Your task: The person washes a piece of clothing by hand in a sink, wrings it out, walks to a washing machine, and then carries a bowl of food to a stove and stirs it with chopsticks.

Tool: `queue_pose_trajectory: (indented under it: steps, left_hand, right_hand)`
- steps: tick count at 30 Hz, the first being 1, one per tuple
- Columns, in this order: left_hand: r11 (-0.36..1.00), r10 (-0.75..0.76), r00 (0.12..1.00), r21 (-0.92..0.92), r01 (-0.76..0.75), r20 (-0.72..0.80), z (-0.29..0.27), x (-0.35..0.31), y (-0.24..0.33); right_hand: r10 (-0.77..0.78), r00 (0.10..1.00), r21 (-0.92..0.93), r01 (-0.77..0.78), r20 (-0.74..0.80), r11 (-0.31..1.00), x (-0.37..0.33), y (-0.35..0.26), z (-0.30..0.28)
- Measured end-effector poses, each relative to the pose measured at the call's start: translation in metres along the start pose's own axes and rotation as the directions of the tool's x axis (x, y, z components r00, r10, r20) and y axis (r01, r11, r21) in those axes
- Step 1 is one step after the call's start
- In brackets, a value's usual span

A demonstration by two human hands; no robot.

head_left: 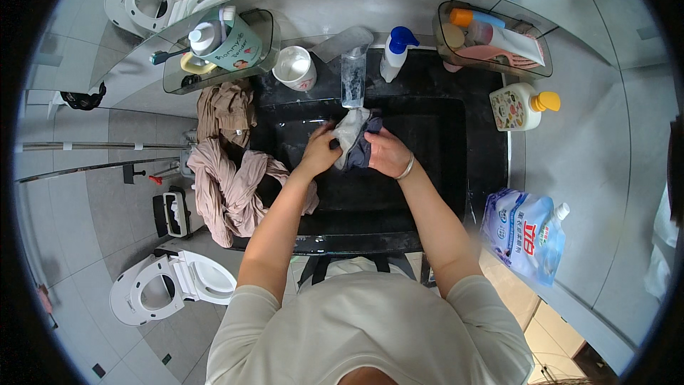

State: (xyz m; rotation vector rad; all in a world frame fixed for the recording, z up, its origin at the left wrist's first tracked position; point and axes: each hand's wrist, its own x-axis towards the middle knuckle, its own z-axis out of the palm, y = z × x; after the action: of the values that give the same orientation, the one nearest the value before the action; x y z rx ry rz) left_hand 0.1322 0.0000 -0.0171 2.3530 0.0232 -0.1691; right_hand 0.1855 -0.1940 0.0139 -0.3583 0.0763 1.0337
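Note:
Over the black sink (434, 185), a small wet garment (348, 127), pale grey on one side and dark blue on the other, is held between both hands. My left hand (320, 150) pinches its pale side, thumb and fingers closed. My right hand (389, 154), with a band on the wrist, grips the dark-blue side. A wide clear stream of water (353, 82) falls from the grey faucet (343, 43) onto the top of the cloth. The garment's exact kind cannot be made out, as it is bunched up.
Pink cloth (228, 196) and brown cloth (224, 110) lie over the sink's left edge. Behind stand a white cup (294, 69) and a blue-topped pump bottle (395, 55). A yellow-capped bottle (519, 107) and a detergent pouch (524, 232) stand at right. Wall trays (174, 78) hold toiletries.

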Motion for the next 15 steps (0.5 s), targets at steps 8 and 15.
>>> queue_pose_trajectory:
  steps: [8,15]
  left_hand:
    - [0.449,-0.122,0.935,-0.821,0.352,0.334,-0.055,0.013,0.010]
    - [0.414,-0.055,0.978,-0.887,0.205,0.200,-0.098,0.013,0.032]
  right_hand:
    - [-0.250,0.781,-0.665,-0.264,-0.572,0.699,-0.024,-0.062,-0.044]
    - [-0.446,0.874,-0.826,0.100,-0.193,0.554,-0.049,-0.080,0.046]
